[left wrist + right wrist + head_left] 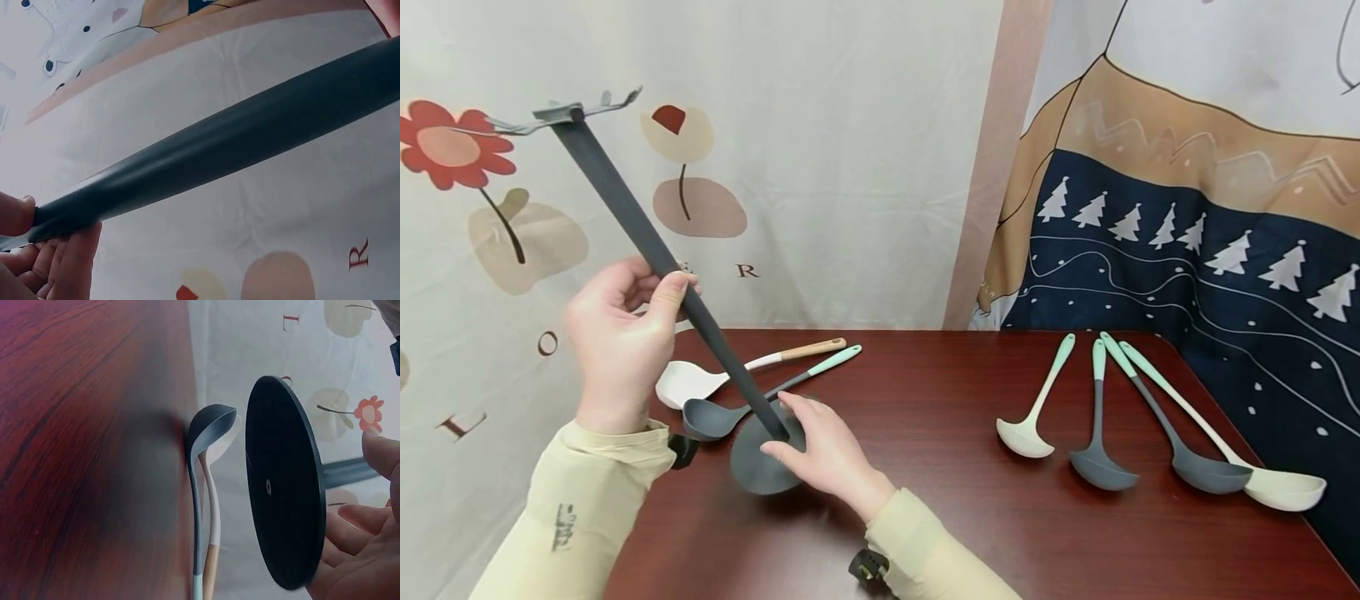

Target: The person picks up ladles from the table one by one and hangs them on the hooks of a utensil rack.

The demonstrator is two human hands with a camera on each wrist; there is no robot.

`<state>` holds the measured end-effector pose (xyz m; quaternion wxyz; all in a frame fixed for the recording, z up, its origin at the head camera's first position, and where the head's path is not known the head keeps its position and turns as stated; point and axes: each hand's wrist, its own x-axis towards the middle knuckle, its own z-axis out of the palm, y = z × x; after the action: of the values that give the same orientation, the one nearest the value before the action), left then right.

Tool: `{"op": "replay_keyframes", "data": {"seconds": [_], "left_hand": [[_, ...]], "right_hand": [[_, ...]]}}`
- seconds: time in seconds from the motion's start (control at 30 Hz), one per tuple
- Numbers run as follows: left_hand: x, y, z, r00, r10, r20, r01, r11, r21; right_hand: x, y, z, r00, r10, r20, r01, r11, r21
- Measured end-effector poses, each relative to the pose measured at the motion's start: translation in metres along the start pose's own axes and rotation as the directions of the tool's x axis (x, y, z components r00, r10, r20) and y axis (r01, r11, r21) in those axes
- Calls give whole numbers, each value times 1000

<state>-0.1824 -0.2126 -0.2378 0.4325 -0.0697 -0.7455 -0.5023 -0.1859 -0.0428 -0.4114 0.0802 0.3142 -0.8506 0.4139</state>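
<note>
A dark grey utensil stand, with a round base and thin metal hooks at its top, leans up to the left over the table. In the head view the base has a shadow under it, and the right wrist view shows its flat underside. My left hand pinches the pole partway up between thumb and fingers. Beside the pole's foot my right hand has its thumb and fingers spread to either side, fingers loosely bent. Whether it touches the stand is unclear.
Behind the base lie a white ladle with a wooden handle and a grey ladle with a mint handle. On the right of the table lie several white and grey ladles. Printed cloths hang behind.
</note>
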Motion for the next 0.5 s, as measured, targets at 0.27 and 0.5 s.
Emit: {"op": "replay_keyframes", "data": {"seconds": [0.27,0.5], "left_hand": [[-5,-1,22,997,79,16,-79,996,42],[-12,-1,40,993,107,42,-108,994,10]], "right_hand": [[3,4,-2,998,-16,-53,14,999,-35],[4,14,-7,996,41,-83,-45,998,-40]]}}
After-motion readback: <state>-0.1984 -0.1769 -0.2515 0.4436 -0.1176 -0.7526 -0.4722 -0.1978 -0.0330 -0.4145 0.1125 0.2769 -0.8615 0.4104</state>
